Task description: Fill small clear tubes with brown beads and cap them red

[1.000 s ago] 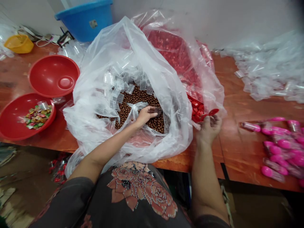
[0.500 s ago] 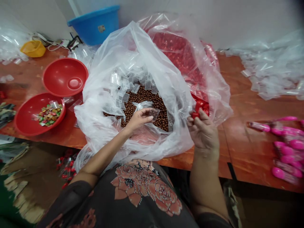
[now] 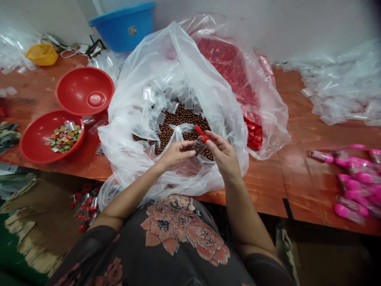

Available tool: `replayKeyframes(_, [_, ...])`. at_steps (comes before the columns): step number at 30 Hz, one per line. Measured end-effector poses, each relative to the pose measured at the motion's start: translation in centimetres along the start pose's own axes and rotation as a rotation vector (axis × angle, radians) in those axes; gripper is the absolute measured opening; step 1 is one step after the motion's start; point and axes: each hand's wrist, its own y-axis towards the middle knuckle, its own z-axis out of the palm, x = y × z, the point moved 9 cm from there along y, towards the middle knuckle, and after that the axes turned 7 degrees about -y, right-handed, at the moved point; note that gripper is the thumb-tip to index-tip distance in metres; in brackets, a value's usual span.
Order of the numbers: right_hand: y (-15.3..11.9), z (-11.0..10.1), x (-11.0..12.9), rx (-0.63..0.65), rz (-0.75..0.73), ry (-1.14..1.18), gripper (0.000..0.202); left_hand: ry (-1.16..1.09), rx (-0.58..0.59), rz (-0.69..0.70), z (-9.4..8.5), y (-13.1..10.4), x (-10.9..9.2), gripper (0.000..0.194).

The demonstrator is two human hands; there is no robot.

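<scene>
My left hand is closed on a small clear plastic container above the brown balls. In my right hand is a red plastic cap, pinched between thumb and fingers at the container's right end. Whether the cap touches the container I cannot tell. Below both hands lie many small round brown balls in a large translucent plastic bag with its mouth spread wide. More small clear containers rest at the back of that bag. Behind it, another bag holds many red caps.
Two red bowls stand to the left, the nearer one with small colourful wrapped pieces. A blue tub and a yellow basket are at the back. Pink-capped tubes and a clear plastic heap lie right.
My right hand has moved left from the bag of red caps, bringing a red cap to the clear container. My left hand still holds the container over the brown balls.
</scene>
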Motion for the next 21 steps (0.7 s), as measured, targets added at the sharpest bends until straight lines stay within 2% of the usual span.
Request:
replayKeyframes(3, [-0.2,0.4,0.4,0.039,-0.062,-0.143,0.035,0.068,0.006,0.033,0.1,-0.3,-0.3,0.042])
replayKeyframes(8, [-0.9,0.7,2.0,0.104,-0.272,-0.353,0.040,0.124,0.027,0.038,0.1,-0.9,-0.8,0.045])
replayKeyframes(13, [-1.0,0.4,1.2,0.131,-0.207,-0.283,0.037,0.327,0.038,0.070,0.6,-1.4,-1.7,0.044])
replayKeyframes(17, [-1.5,0.6,1.7,0.161,-0.286,-0.371,0.036,0.393,-0.006,0.074,0.6,-1.6,-2.0,0.039])
replayKeyframes(19, [-1.9,1.2,2.2,0.199,-0.358,-0.483,0.045,0.334,-0.018,0.051,0.5,-1.7,-1.8,0.038])
replayKeyframes(21, [-2.3,1.7,2.4,0.212,-0.421,-0.587,0.067,0.216,-0.026,0.021,0.5,-1.8,-1.3,0.039])
